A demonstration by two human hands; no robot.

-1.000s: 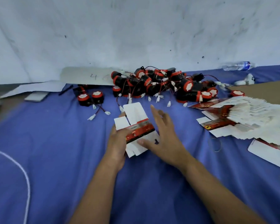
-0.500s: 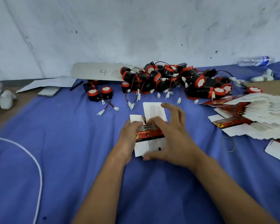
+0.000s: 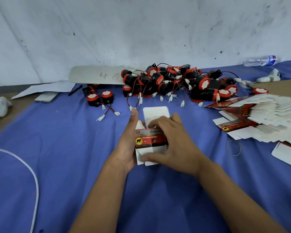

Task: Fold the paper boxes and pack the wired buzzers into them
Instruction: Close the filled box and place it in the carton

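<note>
Buzzer heap (image 3: pixel 175 83) behind the held box (image 3: pixel 149 140); flat boxes (image 3: pixel 262 118) at right.

Your two forearms come into the picture bare from the bottom edge up to the wrists, with no sleeve showing on either one. Your left hand (image 3: pixel 128 145) and your right hand (image 3: pixel 175 145) are bare too: no glove, no ring, no watch, no strap at either wrist. Your fingernails look short and plain, though the picture is too soft to say more.
</note>
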